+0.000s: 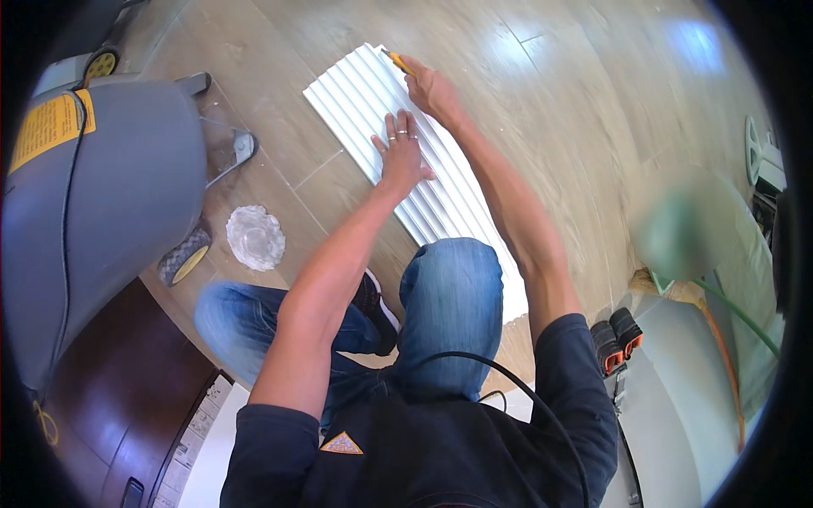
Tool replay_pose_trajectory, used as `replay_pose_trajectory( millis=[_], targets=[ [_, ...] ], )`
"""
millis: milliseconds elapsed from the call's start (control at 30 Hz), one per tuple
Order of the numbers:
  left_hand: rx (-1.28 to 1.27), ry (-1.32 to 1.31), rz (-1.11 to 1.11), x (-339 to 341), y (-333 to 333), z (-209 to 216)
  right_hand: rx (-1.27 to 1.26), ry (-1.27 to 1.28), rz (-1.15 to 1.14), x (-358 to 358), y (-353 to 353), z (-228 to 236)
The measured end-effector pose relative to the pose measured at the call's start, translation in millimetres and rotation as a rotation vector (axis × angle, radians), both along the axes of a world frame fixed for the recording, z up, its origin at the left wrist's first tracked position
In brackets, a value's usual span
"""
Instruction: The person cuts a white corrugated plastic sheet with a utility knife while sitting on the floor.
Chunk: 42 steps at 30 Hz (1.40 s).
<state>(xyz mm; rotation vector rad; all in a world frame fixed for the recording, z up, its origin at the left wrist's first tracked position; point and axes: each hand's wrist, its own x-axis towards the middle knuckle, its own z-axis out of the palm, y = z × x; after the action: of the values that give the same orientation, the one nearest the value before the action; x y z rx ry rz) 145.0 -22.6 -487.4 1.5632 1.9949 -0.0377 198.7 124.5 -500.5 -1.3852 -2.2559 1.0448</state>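
Holding a yellow tool (396,62) near the panel's (445,190) far edge, floor (288,38) stretching beyond

yellow label (47,129) on grey machine (140,169): print not legible

An indoor work area is suggested by what is kept on the wood-look plank floor (593,102): a bulky grey wheeled machine (140,169) is parked toward its left edge, and a ribbed white panel (453,190) is laid farther in. Whether home or business cannot be told.
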Motion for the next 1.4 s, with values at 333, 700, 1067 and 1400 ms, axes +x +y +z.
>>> replay_pose_trajectory(
  millis=[333,700,1067,1400],
  targets=[
    [0.03,-0.014,-0.003,-1.7,-5.2,-4.7,0.015,-0.051,0.058,-10.9,10.9,0.7],
    [0.007,0.01,-0.006,-1.5,-3.0,-5.9,-0.005,-0.109,0.077,-28.8,18.4,12.6],
    [-0.01,0.07,-0.024,-5.8,-6.5,-9.5,-0.099,-0.255,0.132,-19.1,8.8,35.1],
    [0.001,0.053,-0.011,-1.5,-4.5,-3.9,-0.083,-0.195,0.157,74.2,-51.6,32.9]
  ],
)
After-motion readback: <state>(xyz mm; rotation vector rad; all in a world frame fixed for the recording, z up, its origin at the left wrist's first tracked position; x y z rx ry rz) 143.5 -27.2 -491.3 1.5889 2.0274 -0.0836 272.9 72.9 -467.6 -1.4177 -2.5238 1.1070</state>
